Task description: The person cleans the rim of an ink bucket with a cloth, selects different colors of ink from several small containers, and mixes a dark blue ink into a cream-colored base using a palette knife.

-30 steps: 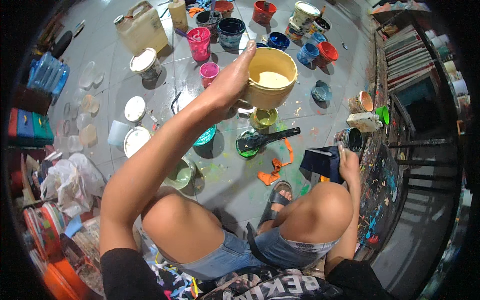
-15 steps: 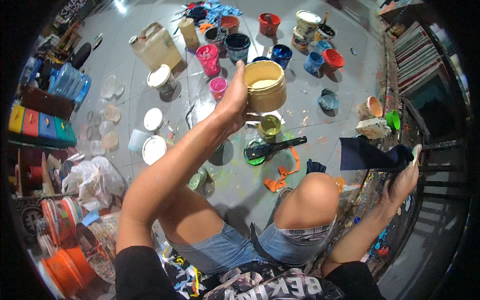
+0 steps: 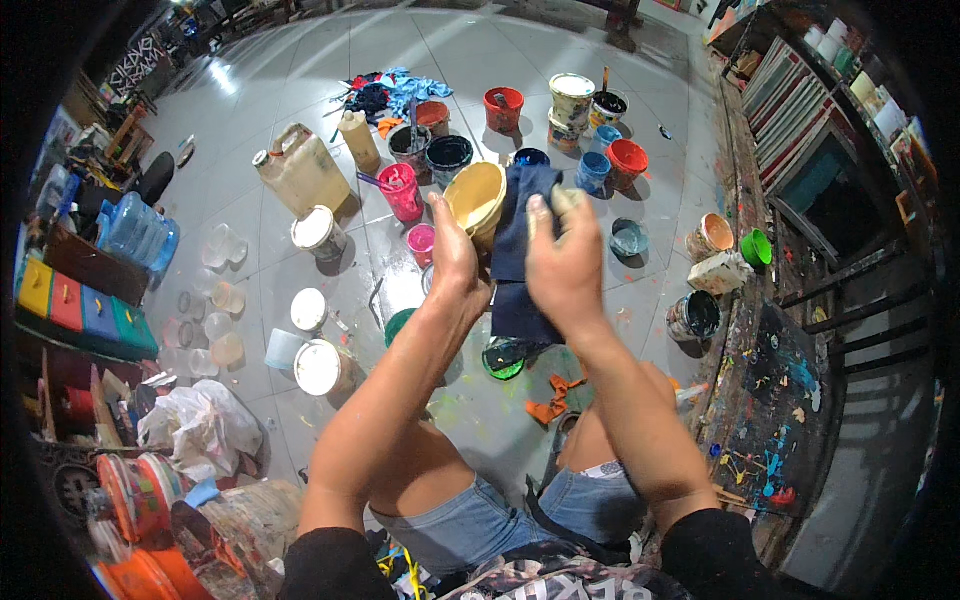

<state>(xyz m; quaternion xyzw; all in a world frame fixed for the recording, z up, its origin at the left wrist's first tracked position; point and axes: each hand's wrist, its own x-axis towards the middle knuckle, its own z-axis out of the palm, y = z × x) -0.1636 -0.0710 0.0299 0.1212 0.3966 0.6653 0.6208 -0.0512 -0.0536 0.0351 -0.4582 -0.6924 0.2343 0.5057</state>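
Observation:
In the head view my left hand (image 3: 455, 250) grips a pale yellow pot (image 3: 474, 196), raised above the floor with its opening tilted up toward me. My right hand (image 3: 563, 250) is closed on a dark navy cloth (image 3: 512, 260), which hangs against the right side of the pot. Under the cloth lies a green-smeared lid or tub (image 3: 502, 366) with something black on it. A loose orange strip of cloth (image 3: 545, 408) lies beside that, near my right knee.
Several paint pots (image 3: 629, 164), a pale jerrycan (image 3: 303, 176) and a cloth pile (image 3: 410, 88) stand or lie ahead. Clear cups (image 3: 220, 330), white lids and a plastic bag (image 3: 200, 420) are at left. Stacked frames (image 3: 775, 95) and a paint-splattered board (image 3: 770, 400) line the right.
My right hand has brought the navy cloth from the far right to beside the yellow pot. The pot has tipped slightly. My head's view has risen to show more floor ahead.

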